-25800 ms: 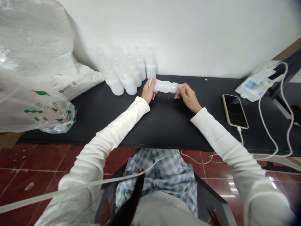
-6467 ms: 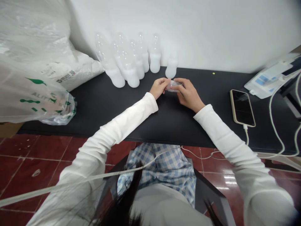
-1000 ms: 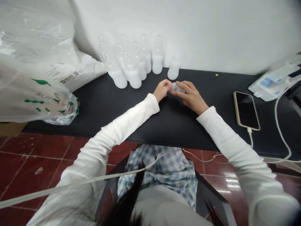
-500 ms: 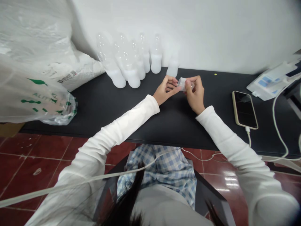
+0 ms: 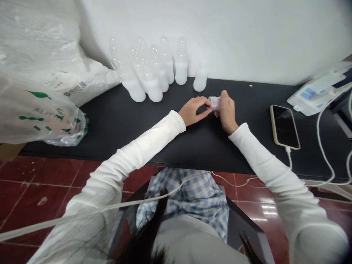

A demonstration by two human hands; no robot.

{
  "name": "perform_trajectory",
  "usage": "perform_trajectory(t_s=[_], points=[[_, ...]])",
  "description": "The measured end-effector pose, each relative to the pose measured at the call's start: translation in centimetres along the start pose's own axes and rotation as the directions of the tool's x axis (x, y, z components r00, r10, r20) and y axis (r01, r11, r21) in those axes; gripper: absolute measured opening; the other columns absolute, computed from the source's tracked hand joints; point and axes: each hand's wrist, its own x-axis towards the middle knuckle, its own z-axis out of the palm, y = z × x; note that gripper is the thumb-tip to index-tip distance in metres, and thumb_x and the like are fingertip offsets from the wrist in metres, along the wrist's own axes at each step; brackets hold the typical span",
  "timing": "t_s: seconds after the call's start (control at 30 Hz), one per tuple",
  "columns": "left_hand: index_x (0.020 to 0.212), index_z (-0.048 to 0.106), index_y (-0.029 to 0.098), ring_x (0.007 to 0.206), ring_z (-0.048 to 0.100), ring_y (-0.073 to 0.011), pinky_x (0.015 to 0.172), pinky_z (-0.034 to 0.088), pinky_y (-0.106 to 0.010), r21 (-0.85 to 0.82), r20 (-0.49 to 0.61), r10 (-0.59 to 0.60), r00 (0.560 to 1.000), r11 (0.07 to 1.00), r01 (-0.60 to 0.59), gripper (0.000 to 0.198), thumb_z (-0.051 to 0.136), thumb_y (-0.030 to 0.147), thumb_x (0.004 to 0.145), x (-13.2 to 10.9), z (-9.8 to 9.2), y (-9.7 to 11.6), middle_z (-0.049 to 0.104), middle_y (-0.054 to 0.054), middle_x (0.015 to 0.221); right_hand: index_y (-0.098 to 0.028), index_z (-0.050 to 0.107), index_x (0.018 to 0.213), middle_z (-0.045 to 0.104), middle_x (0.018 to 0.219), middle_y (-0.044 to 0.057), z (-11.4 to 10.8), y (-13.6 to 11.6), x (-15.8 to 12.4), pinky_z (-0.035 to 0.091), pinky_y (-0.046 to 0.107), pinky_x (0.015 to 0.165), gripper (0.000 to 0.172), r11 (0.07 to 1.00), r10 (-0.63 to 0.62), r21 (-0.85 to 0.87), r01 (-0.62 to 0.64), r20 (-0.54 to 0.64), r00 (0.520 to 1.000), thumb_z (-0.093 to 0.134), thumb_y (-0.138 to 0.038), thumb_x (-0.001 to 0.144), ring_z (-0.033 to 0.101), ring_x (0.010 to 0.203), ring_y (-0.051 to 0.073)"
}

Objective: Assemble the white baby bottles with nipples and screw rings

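My right hand (image 5: 227, 112) is wrapped round a small clear plastic container (image 5: 215, 103) lying on its side above the desk; its right part is hidden in the fingers. From the left, my left hand (image 5: 194, 110) pinches the container's wide, whitish end between thumb and fingertips. Behind the hands, a lone bottle (image 5: 200, 81) with a white lower part stands by the wall. Several similar bottles (image 5: 156, 91) with clear, rounded tops are grouped to its left.
A black desk (image 5: 132, 126) runs along the white wall. Large plastic bags (image 5: 41, 110) bulge over its left end. On the right lie a phone (image 5: 285, 126) plugged into a white cable (image 5: 320, 128) and a white-blue package (image 5: 308, 96). Another cable (image 5: 110, 208) crosses my lap.
The container has turned more level. My left fingers have closed in onto its left end, and my right hand has rolled over so its back faces up more.
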Motion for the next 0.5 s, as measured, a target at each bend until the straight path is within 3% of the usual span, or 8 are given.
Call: perform_trajectory(t_s=[0.2, 0.4, 0.5], points=[[0.090, 0.069, 0.021, 0.089, 0.070, -0.0178, 0.094, 0.048, -0.034, -0.045, -0.076, -0.070, 0.995, 0.997, 0.067, 0.011, 0.071, 0.032, 0.087, 0.06, -0.04, 0.21, 0.075, -0.003, 0.089, -0.027, 0.060, 0.098, 0.062, 0.073, 0.002, 0.11, -0.40, -0.24, 0.060, 0.039, 0.059, 0.072, 0.986, -0.155, -0.061, 0.156, 0.023, 0.988, 0.017, -0.085, 0.092, 0.068, 0.068, 0.019], [0.090, 0.068, 0.020, 0.081, 0.066, -0.0139, 0.086, 0.051, -0.029, -0.175, -0.117, -0.132, 0.984, 0.978, 0.110, 0.029, 0.067, 0.049, 0.091, 0.17, 0.01, 0.23, 0.073, -0.002, 0.085, -0.027, 0.061, 0.100, 0.060, 0.070, 0.001, 0.43, 0.05, -0.20, 0.059, 0.039, 0.056, 0.065, 0.996, -0.081, -0.049, 0.080, -0.013, 0.997, 0.023, -0.080, 0.096, 0.067, 0.065, 0.019], [0.087, 0.067, 0.020, 0.079, 0.063, -0.0128, 0.082, 0.051, -0.028, -0.252, -0.133, -0.183, 0.974, 0.957, 0.145, 0.034, 0.067, 0.054, 0.089, 0.32, 0.46, 0.03, 0.070, -0.001, 0.081, -0.027, 0.060, 0.103, 0.060, 0.072, 0.001, 0.43, 0.01, -0.27, 0.059, 0.039, 0.057, 0.062, 0.983, -0.155, -0.103, 0.155, 0.006, 0.988, 0.019, -0.074, 0.099, 0.067, 0.066, 0.019]])
